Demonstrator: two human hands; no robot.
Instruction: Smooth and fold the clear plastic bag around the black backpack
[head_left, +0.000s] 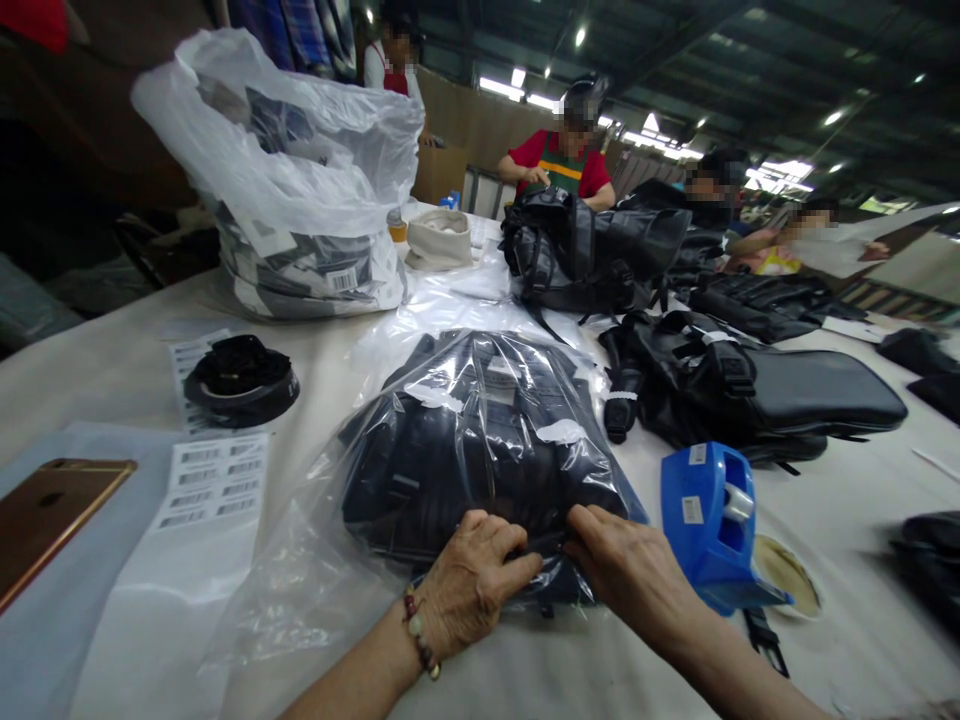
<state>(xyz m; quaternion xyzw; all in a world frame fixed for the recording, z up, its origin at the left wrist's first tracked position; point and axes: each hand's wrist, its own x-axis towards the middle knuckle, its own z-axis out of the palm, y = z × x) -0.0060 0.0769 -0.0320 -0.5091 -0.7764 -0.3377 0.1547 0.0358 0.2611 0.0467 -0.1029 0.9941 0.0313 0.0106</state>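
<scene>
A black backpack (pixel 465 460) lies on the table inside a clear plastic bag (pixel 300 560), directly in front of me. My left hand (pixel 472 580), with a beaded bracelet at its wrist, is closed on the bag's near edge, its thumb pointing right. Just to the right, my right hand (pixel 630 560) pinches the same edge with curled fingers. Loose plastic spreads out to the left of the backpack. White paper tags show through the film. Beside my right hand stands a blue tape dispenser (pixel 694 520).
Barcode label sheets (pixel 214 480), a phone (pixel 60 510) and a coiled black strap (pixel 240 380) lie at left. A large filled plastic sack (pixel 300 200) stands behind them. More black backpacks (pixel 750 380) cover the right side. Several people work across the table.
</scene>
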